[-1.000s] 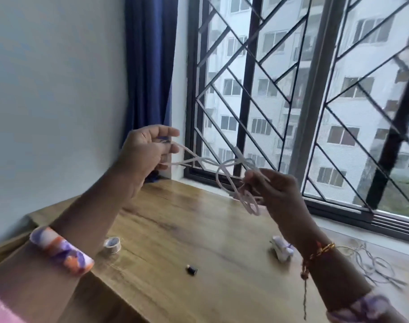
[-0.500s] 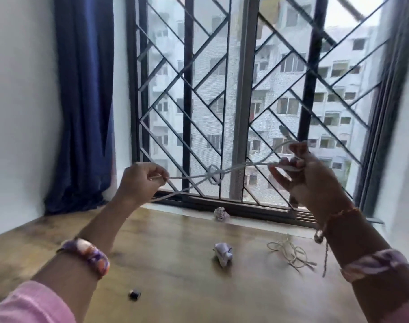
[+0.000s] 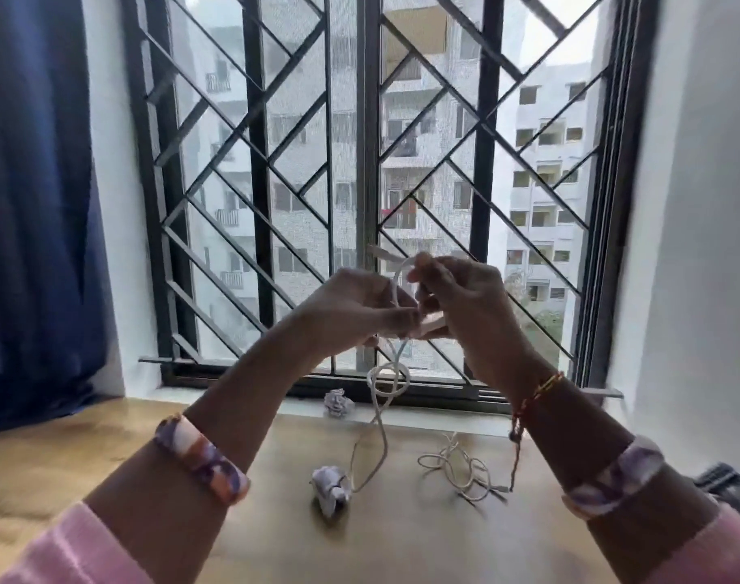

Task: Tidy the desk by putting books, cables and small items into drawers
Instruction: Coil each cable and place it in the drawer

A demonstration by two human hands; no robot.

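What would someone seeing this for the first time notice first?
Both hands, the left hand and right hand, are raised together in front of the barred window, each with a grip on a white cable that hangs down in a loose knotted loop toward the wooden desk. Below on the desk lie a crumpled paper ball and a second tangled cable to its right.

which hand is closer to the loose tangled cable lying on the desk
Right. The right hand is raised almost straight above the loose tangled cable on the desk; the left hand is raised too, but off to the cable's left.
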